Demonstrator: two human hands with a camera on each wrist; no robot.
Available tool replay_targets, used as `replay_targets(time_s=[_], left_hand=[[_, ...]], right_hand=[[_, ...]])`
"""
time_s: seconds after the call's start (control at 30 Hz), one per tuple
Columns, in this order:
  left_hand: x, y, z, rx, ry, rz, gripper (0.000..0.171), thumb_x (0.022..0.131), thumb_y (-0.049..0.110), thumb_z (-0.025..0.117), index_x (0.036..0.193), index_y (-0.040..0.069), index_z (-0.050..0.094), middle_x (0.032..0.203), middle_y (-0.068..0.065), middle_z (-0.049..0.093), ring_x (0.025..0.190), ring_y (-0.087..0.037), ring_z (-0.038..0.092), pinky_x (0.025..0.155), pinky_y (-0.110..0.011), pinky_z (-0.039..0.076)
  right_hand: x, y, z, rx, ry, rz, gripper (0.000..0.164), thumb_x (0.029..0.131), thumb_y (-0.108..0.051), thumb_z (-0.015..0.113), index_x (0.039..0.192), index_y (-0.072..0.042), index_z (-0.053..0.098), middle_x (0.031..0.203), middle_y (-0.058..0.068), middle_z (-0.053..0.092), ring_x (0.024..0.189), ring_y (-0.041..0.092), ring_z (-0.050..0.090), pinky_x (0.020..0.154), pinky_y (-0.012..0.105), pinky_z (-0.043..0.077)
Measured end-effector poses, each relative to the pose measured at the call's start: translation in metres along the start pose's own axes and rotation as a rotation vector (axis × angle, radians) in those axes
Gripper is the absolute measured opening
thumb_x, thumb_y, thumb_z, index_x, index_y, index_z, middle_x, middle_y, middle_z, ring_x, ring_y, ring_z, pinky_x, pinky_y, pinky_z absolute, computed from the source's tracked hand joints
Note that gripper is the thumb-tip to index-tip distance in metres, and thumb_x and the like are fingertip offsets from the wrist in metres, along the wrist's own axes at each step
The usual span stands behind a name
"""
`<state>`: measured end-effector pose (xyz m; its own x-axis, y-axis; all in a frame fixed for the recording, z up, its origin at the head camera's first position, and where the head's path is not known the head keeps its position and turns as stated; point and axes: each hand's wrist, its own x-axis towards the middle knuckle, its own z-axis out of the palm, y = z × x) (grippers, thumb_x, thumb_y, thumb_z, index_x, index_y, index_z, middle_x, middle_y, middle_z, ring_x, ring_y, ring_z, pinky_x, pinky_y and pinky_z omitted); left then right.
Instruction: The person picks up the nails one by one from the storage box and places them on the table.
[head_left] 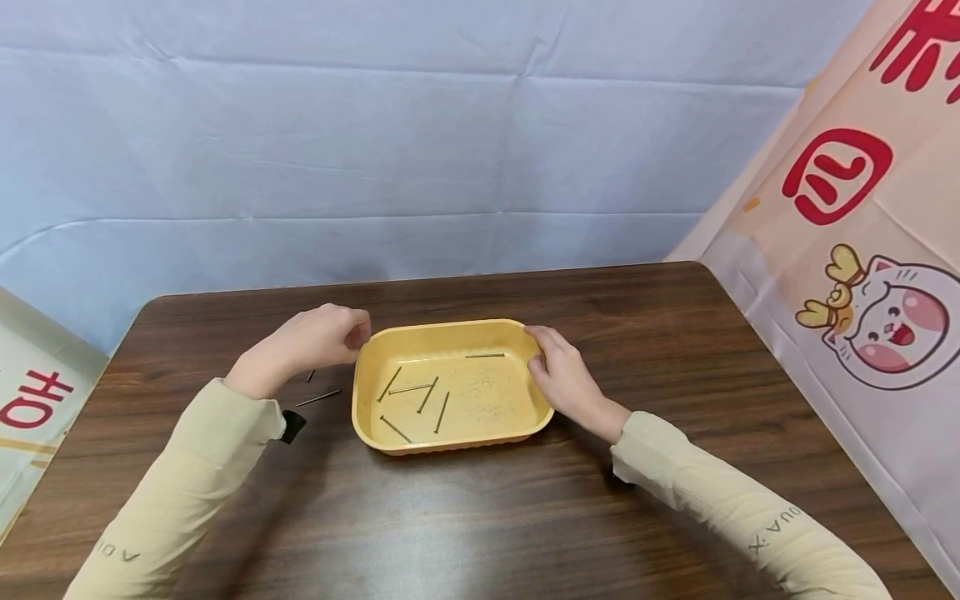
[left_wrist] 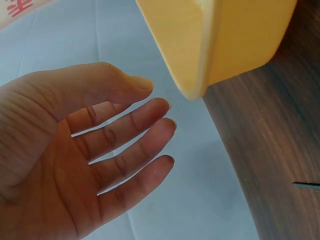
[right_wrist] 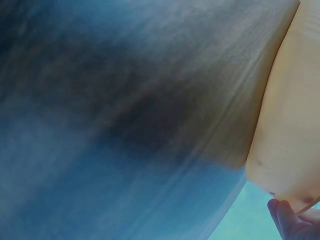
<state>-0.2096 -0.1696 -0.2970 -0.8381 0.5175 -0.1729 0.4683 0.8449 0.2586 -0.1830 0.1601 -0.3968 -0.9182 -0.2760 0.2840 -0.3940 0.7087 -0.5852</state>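
A yellow plastic tray (head_left: 517, 400) sits on the table, with several thin dark nails (head_left: 442, 412) lying loose on its bottom. My left hand (head_left: 322, 333) is beside the tray's far left corner. In the left wrist view its fingers bend loosely, hold nothing and stay apart from the tray wall (left_wrist: 245, 40). At the tray's right end, my right hand (head_left: 567, 379) grips the rim, thumb on the inner side. The right wrist view catches only the fingertips (right_wrist: 284, 212) of that hand at the tray's edge (right_wrist: 287, 115).
On the brown wooden table (head_left: 465, 517), left of the tray, lie a nail (head_left: 318, 397) and a second one (head_left: 311, 376), partly hidden by the left wrist. A pale cloth (head_left: 375, 142) hangs behind the table, and a printed banner (head_left: 847, 250) stands on the right.
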Motion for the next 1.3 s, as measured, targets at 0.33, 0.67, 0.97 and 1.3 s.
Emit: replay_targets(time_s=[0.33, 0.67, 0.97, 1.3], left_hand=[[0.006, 0.009, -0.004, 0.001, -0.021, 0.014, 0.017, 0.076, 0.002, 0.057, 0.091, 0.007, 0.061, 0.073, 0.001, 0.053, 0.064, -0.014, 0.046, 0.054, -0.029, 0.036], [0.011, 0.016, -0.005, 0.017, -0.028, 0.038, 0.018, 0.077, 0.004, 0.057, 0.093, 0.007, 0.062, 0.078, 0.0, 0.056, 0.069, -0.014, 0.05, 0.058, -0.03, 0.04], [0.017, 0.025, -0.006, 0.022, -0.037, 0.045, 0.018, 0.078, 0.004, 0.058, 0.095, 0.007, 0.062, 0.083, -0.001, 0.059, 0.073, -0.015, 0.054, 0.061, -0.032, 0.043], [0.023, 0.033, -0.004, 0.033, -0.022, 0.055, 0.02, 0.077, 0.005, 0.057, 0.096, 0.007, 0.062, 0.086, -0.001, 0.061, 0.074, -0.015, 0.055, 0.061, -0.032, 0.043]], right_hand=[[0.0, 0.001, 0.0, -0.004, 0.007, -0.019, 0.042, 0.084, 0.002, 0.047, 0.126, 0.003, 0.047, 0.123, 0.018, 0.05, 0.105, 0.027, 0.053, 0.081, 0.038, 0.047], [0.0, 0.001, 0.0, -0.002, 0.008, -0.024, 0.042, 0.084, 0.003, 0.046, 0.126, 0.003, 0.047, 0.124, 0.018, 0.05, 0.105, 0.027, 0.053, 0.08, 0.038, 0.047], [-0.001, 0.001, 0.0, -0.004, 0.009, -0.02, 0.042, 0.084, 0.002, 0.047, 0.126, 0.003, 0.047, 0.123, 0.018, 0.05, 0.106, 0.027, 0.053, 0.081, 0.039, 0.047], [-0.001, 0.001, -0.001, 0.001, -0.006, -0.01, 0.042, 0.085, 0.002, 0.047, 0.127, 0.003, 0.047, 0.124, 0.018, 0.049, 0.107, 0.028, 0.052, 0.082, 0.039, 0.046]])
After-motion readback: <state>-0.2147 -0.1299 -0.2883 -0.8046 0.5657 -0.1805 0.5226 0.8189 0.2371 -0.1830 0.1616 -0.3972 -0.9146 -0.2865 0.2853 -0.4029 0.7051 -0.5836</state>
